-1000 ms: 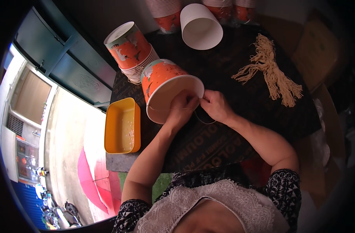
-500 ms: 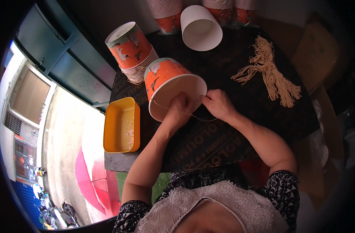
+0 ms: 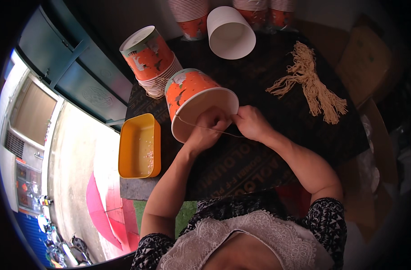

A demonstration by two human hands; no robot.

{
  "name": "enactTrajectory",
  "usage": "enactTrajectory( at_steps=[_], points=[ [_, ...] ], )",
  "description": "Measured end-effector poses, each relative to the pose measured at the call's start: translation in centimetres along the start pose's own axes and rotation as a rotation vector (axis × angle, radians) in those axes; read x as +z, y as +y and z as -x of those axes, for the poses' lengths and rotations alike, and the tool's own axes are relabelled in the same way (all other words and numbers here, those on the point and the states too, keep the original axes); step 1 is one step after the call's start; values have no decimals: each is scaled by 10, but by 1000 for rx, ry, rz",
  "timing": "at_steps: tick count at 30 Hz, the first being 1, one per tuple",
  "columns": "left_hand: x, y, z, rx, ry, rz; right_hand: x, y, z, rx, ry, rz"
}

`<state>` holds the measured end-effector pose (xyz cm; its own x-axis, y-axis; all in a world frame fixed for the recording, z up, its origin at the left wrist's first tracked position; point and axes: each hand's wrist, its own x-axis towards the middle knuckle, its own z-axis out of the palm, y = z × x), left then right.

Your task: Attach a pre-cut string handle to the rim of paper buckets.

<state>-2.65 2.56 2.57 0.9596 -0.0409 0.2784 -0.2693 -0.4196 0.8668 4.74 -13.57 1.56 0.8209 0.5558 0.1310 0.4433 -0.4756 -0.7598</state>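
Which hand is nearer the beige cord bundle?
The right hand, at the orange bucket, is left of the cord bundle; the left hand is farther left, in the bucket's mouth.

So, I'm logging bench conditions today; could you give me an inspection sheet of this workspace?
Surface: dark, printed tabletop.
Job's things: orange-patterned bucket, tilted, mouth toward the person; thin cord from its left rim, crossing the left hand toward the right hand.
Clutter: upturned bucket stack, white bucket, yellow bin with tiny pale bits, tan cord bundle.
Grippers: left hand inside the bucket's mouth, right hand at its right rim; exact grips unclear.
Cables: nothing seen.
Surroundings: teal door and pink umbrella at left; more stacked buckets at the back.
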Motion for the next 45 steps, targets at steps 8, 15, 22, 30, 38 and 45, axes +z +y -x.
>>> enactTrajectory(
  at_steps=[8, 15, 22, 30, 38, 45],
  points=[
    [7, 1, -2, -282, 75, 242, 0, -1, 3, -30, -1, 75],
    [2, 13, -4, -410, 29, 261, -18, -5, 15, -81, -110, -67],
    [4, 3, -2, -322, 52, 386, -13, 5, 15, -469, 129, 79],
    [7, -6, 0, -294, -2, 304, -22, -16, 19, -91, -25, -306],
    [14, -11, 1, -212, 11, 246, -19, -26, 27, -158, -10, -447],
    [17, -24, -1, -19, 76, 211, -5, -35, 41, -801, 5, -283]
  ],
)
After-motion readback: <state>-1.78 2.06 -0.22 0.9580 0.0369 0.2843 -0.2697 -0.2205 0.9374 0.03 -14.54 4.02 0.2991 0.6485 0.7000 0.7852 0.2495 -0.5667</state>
